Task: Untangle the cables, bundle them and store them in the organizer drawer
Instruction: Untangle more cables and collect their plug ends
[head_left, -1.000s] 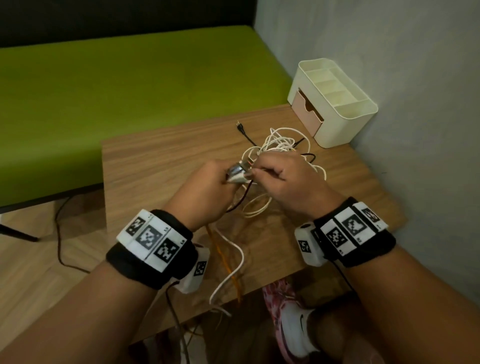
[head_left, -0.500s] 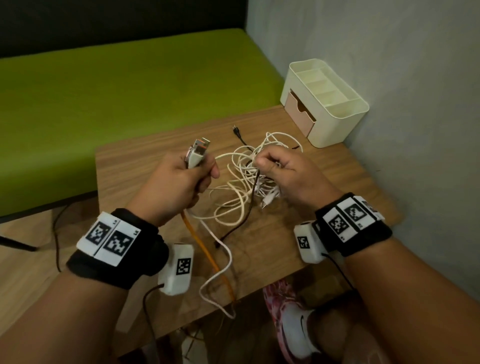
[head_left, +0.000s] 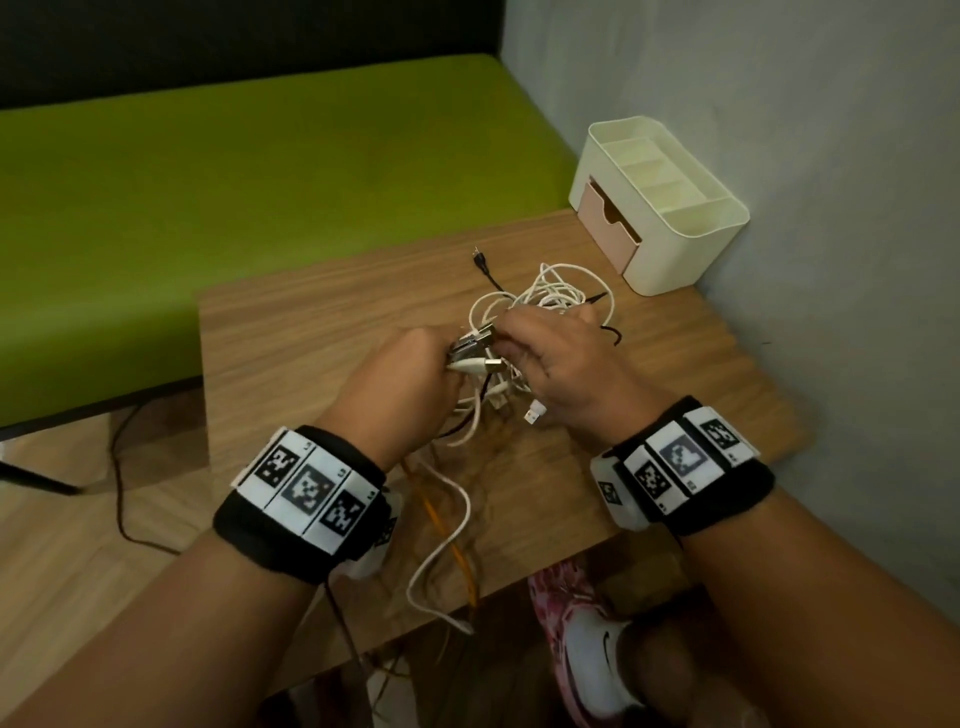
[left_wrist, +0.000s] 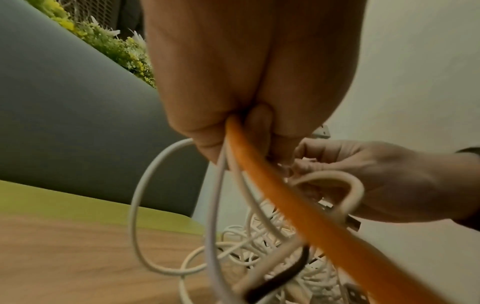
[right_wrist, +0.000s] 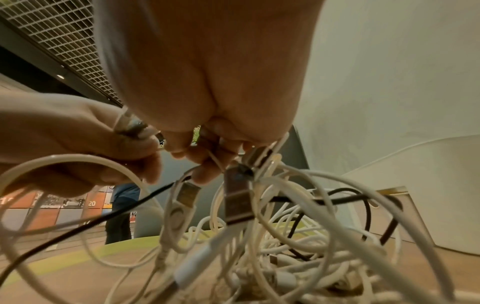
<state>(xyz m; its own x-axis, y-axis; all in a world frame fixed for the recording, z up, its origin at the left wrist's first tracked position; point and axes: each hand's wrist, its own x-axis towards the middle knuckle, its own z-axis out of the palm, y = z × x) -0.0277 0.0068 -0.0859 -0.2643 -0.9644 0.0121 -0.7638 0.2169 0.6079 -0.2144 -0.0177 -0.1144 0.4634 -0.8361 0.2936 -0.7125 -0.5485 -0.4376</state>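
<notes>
A tangle of white and black cables (head_left: 545, 301) lies in the middle of the wooden table (head_left: 311, 332). My left hand (head_left: 400, 384) is curled round several plug ends, with an orange cable (left_wrist: 298, 201) and white cables (left_wrist: 215, 205) running out of its fist. My right hand (head_left: 561, 358) meets it from the right and pinches cable ends (right_wrist: 236, 197) at the top of the tangle. The orange cable (head_left: 447, 535) and a white cable (head_left: 441, 545) trail over the near table edge. The cream organizer (head_left: 691, 228) with its pink drawer (head_left: 608, 228) partly pulled out stands at the far right corner.
A grey wall (head_left: 831, 208) runs along the table's right side. A green bench (head_left: 208, 171) lies behind and left of the table. My shoe (head_left: 587, 644) shows under the near edge. A dark cord (head_left: 124, 499) lies on the floor at the left.
My left hand, which had lifted a plug up and to the left, has come back to the tangle and now meets my right hand. The pile shifted slightly.
</notes>
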